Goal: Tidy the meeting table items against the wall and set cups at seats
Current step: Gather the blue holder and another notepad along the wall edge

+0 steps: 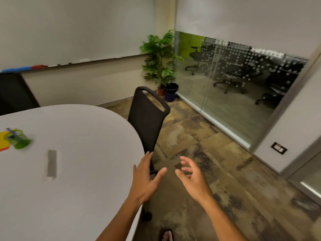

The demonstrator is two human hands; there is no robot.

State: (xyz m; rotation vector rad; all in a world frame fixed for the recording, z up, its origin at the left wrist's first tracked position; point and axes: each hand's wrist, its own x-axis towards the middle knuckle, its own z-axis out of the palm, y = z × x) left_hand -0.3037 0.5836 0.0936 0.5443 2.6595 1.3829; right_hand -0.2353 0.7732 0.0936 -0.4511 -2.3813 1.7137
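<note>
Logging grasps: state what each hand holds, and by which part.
Nothing is held. The left hand and right hand are both open and empty.

Left hand (145,178): extended forward on a bare forearm, back of hand up, fingers straight and together, thumb spread to the right; nothing held. Right hand (192,180): extended forward just beside the left, not touching it, palm turned inward, fingers (186,160) spread and loosely curled; nothing held. One sandalled foot (167,235) visible at the lower edge.
</note>
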